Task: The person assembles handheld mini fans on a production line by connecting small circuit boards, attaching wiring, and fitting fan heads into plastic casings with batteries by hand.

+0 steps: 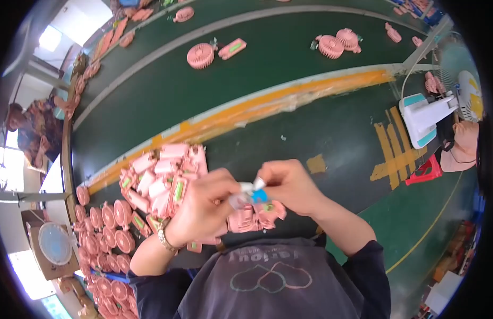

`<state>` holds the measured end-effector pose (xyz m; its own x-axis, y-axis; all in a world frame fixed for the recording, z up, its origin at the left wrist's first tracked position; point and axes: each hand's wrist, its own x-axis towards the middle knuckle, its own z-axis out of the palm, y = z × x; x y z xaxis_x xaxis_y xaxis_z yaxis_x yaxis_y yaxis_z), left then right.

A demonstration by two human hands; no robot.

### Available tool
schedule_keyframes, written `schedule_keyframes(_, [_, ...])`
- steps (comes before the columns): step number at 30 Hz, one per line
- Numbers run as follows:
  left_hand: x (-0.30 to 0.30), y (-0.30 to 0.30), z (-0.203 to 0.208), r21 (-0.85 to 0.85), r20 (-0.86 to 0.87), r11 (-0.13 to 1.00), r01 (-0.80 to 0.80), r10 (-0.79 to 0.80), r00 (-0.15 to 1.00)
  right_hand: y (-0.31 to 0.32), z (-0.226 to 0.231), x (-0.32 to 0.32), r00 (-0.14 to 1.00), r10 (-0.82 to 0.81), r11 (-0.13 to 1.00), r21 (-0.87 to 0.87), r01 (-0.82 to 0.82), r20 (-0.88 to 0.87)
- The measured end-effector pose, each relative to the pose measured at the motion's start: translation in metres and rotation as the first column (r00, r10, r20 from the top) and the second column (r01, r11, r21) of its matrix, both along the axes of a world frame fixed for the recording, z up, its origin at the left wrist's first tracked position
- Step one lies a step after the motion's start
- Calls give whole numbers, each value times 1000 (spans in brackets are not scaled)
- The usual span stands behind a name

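Observation:
In front of my chest, above the bench, my two hands come close together. The fingers of my left hand (pixel 206 199) are closed in a pinch at a small blue and whitish piece (pixel 259 196); motion smears it, so its kind is unclear. My right hand (pixel 290 183) pinches the same piece from the other side, with something white at its fingertips. Just below them lie pink plastic fan parts (pixel 243 220), some with green bits. Beside my left hand is a heap of pink handle-shaped housings (pixel 164 167).
Rows of round pink fan heads (pixel 114 215) stand at the left. Beyond an orange-taped rail (pixel 289 98), a green belt (pixel 278 64) carries pink mini fans (pixel 201 56). A white and teal desk fan (pixel 419 119) stands at the right, near a red tray (pixel 424 170). Another person (pixel 39 127) sits far left.

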<state>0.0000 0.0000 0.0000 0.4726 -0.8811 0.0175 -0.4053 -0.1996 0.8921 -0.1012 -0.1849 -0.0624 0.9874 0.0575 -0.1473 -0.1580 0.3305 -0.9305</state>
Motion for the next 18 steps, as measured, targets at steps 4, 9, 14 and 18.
schedule_keyframes(4, [69,-16,-22,-31,-37,975,-219,218,975,-35,-13,58,933,-206,804,-492,334,296])
schedule_keyframes(9, [164,-14,-40,-217,299,888,-406,456,838,-187,-87,116,781,-572,470,-681,562,251])
schedule_keyframes(14, [215,-66,-60,555,745,765,-325,-285,602,-328,-96,137,676,-476,-266,-825,498,562])
schedule_keyframes(18, [256,-153,-62,343,819,839,-422,-47,571,-376,-86,161,788,-501,-315,-923,219,358])
